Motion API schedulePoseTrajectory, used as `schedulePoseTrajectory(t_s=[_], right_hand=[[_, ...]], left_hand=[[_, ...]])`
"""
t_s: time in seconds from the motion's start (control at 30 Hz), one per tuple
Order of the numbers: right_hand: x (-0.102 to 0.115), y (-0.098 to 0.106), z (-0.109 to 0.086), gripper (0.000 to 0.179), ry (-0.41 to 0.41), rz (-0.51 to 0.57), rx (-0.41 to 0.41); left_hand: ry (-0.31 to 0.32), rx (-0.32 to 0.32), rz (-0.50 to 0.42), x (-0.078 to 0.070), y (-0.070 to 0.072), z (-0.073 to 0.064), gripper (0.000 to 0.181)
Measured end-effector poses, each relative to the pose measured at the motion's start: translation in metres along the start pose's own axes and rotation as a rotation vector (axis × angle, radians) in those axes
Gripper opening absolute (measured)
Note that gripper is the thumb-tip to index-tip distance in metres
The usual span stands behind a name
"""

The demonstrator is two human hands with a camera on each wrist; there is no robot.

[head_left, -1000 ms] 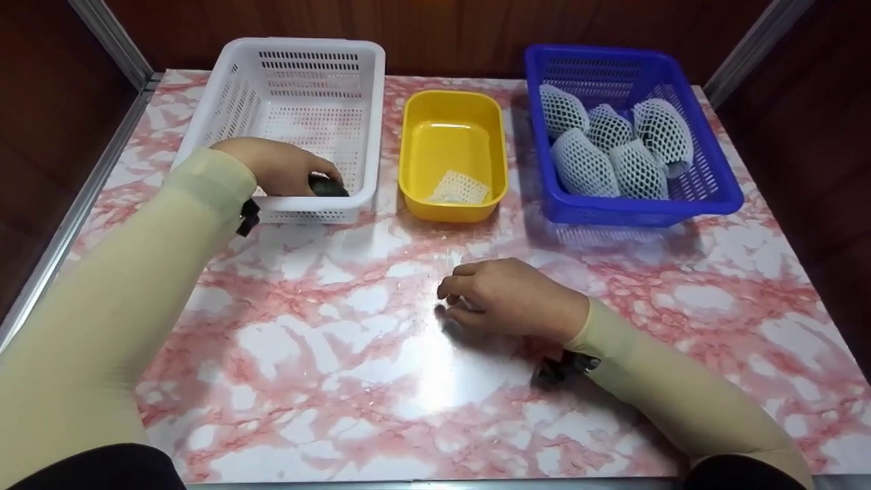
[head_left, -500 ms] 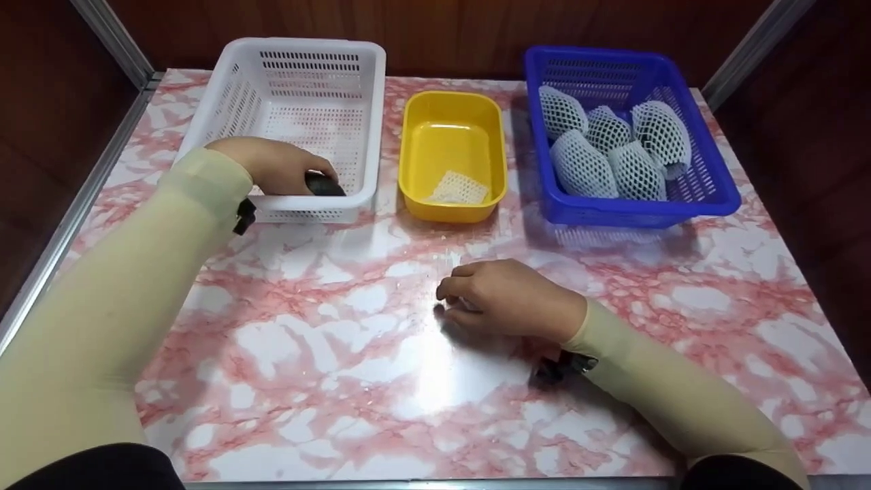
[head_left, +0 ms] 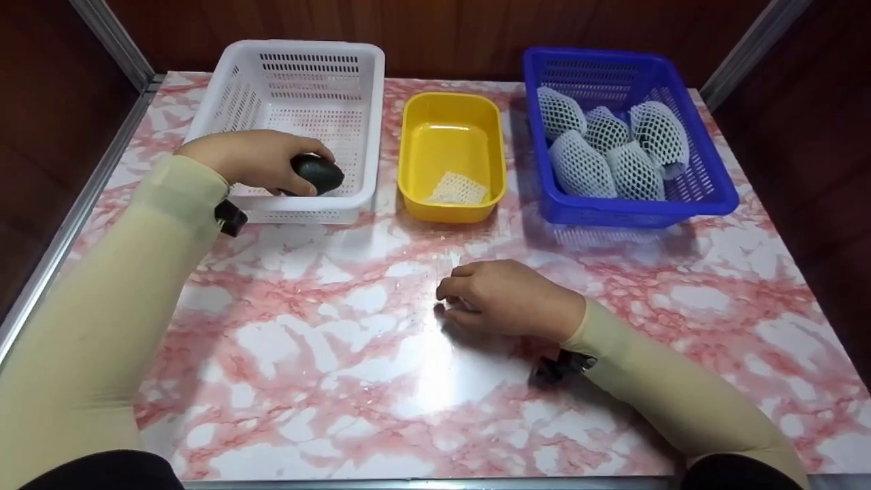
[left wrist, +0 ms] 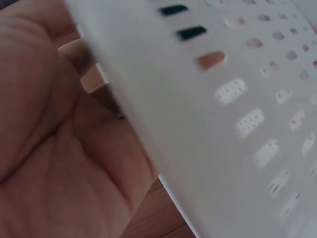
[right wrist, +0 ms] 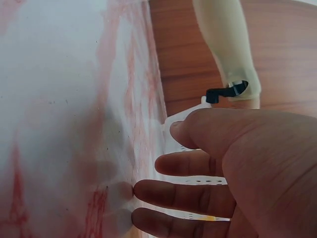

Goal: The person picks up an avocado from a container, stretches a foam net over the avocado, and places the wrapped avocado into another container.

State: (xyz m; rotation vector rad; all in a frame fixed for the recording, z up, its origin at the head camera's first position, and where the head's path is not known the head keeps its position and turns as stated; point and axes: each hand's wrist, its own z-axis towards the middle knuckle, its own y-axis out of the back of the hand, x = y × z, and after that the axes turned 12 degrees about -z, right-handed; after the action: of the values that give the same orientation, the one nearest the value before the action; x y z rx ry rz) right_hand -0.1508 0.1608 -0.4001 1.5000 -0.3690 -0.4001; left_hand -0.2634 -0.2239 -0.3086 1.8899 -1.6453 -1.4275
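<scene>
In the head view my left hand [head_left: 255,160] grips a dark green avocado [head_left: 318,174] over the front part of the white basket [head_left: 373,122]. The fingers curl round its left side and the thumb lies at its front. The left wrist view shows the palm [left wrist: 64,144] close to the basket wall [left wrist: 163,114], with the avocado glimpsed only as dark green through the slots. My right hand [head_left: 510,299] rests near the table's middle, fingers loosely bent and holding nothing. In the right wrist view its fingertips [right wrist: 148,192] touch the tabletop.
A yellow bin [head_left: 503,150] with a folded foam net [head_left: 459,188] inside stands at the back middle. To its right is a blue basket [head_left: 646,212] with several net-sleeved fruits [head_left: 582,165]. Wooden walls [head_left: 449,37] enclose the marbled table [head_left: 340,408] at the back and sides.
My left hand has risen a little and shifted left with the avocado, which now shows more fully above the basket's front rim. My right hand stays where it was.
</scene>
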Motion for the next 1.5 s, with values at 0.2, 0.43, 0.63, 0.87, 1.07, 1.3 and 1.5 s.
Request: schedulePoseTrajectory(t_s=[0.2,0.43,0.63,0.87,1.07,1.3,1.5], right_hand=[[-0.001,0.0,0.0,0.018,-0.006,0.022,0.011],[-0.002,0.002,-0.002,0.019,-0.024,0.021,0.026],[-0.005,0.002,-0.001,0.017,-0.033,0.032,0.043],[-0.007,0.003,-0.002,0.019,-0.033,0.042,0.057],[-0.008,0.005,-0.003,0.02,-0.027,0.071,0.072],[-0.014,0.012,-0.006,0.023,-0.06,0.046,0.094],[-0.019,0.016,-0.012,0.017,-0.154,0.033,0.117]], left_hand=[[-0.035,-0.115,-0.035,-0.004,-0.004,-0.007,0.062],[-0.101,-0.26,-0.03,-0.014,-0.004,-0.015,0.063],[-0.203,-0.356,-0.044,-0.033,-0.013,-0.023,0.063],[-0.369,-0.382,-0.048,-0.066,-0.043,-0.023,0.059],[-0.525,-0.379,-0.028,-0.092,-0.071,-0.02,0.06],[-0.605,-0.317,-0.014,-0.115,-0.101,-0.021,0.062],[-0.661,-0.251,0.008,-0.125,-0.128,-0.015,0.06]])
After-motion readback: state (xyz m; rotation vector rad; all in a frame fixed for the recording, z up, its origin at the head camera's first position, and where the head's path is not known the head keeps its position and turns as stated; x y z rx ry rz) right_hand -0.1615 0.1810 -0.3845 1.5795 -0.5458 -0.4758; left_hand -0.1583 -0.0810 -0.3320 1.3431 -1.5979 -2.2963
